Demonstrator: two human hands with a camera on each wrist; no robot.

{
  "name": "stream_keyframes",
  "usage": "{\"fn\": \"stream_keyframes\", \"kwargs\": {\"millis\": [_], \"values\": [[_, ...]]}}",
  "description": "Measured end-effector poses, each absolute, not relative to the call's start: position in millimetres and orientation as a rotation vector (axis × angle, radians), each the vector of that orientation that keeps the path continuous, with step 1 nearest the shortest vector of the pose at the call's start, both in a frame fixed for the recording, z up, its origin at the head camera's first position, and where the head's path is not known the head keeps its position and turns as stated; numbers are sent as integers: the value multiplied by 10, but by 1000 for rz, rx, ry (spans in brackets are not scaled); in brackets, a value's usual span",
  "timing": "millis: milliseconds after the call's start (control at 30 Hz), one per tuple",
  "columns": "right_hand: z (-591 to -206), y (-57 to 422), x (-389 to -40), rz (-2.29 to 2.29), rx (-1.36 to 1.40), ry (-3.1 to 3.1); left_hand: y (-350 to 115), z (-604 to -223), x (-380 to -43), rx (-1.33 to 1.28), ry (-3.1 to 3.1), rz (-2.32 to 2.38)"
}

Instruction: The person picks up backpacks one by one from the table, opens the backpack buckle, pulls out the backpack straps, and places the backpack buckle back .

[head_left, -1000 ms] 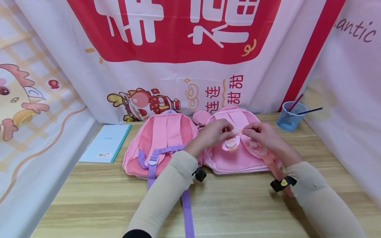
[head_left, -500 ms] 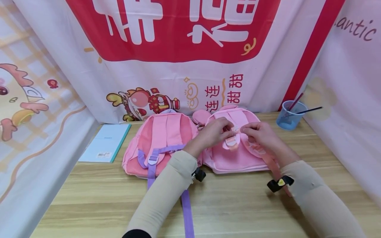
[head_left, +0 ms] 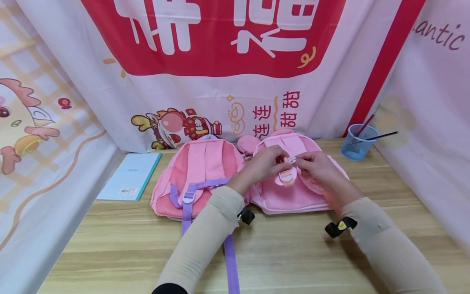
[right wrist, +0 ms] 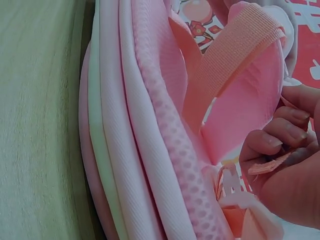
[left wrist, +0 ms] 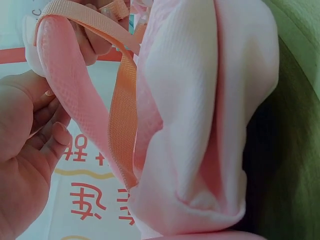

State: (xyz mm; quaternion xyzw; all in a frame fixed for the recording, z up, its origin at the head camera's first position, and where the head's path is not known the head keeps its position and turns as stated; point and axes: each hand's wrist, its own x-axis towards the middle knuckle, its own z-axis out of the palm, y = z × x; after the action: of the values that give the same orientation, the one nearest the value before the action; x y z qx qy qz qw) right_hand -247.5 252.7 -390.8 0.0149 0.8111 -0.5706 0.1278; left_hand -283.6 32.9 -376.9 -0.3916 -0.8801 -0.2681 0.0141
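A pink backpack (head_left: pixel 282 200) stands on the table at right of centre, its straps towards me. My left hand (head_left: pixel 264 165) pinches the end of its padded shoulder strap (left wrist: pixel 67 75), beside a white strap buckle (head_left: pixel 285 175). Orange webbing (left wrist: pixel 123 115) loops from that strap down to the bag. Close by, my right hand (head_left: pixel 321 167) has its fingers curled round a piece of orange webbing, whose frayed end (right wrist: pixel 270 164) pokes out. A small white plastic piece (head_left: pixel 292 159) shows between both hands. A white clip (right wrist: pixel 231 181) hangs below the right hand.
Left of it stands a second pink backpack (head_left: pixel 205 163) with purple straps (head_left: pixel 231 261) trailing over the table. A light blue notebook (head_left: pixel 128 173) lies further left. At the back right is a blue cup (head_left: pixel 354 151) with two thin sticks in it.
My right hand has shifted left, closer to the left hand, and the white plastic piece between them shows more plainly. The left hand has stayed almost in place.
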Motion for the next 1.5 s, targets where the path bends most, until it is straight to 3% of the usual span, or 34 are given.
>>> {"fn": "stream_keyframes", "kwargs": {"millis": [200, 500, 1500], "values": [[-3837, 2580, -2432, -1579, 122, 2380, 336, -3775, -2835, -1210, -2721, -871], [-3795, 2737, -2393, -1609, 4, 2364, 333, -3793, -2849, -1187, -2725, -911], [-3785, 2575, -2397, -1583, 43, 2342, 315, -3799, -2840, -1296, -2763, -933]]}}
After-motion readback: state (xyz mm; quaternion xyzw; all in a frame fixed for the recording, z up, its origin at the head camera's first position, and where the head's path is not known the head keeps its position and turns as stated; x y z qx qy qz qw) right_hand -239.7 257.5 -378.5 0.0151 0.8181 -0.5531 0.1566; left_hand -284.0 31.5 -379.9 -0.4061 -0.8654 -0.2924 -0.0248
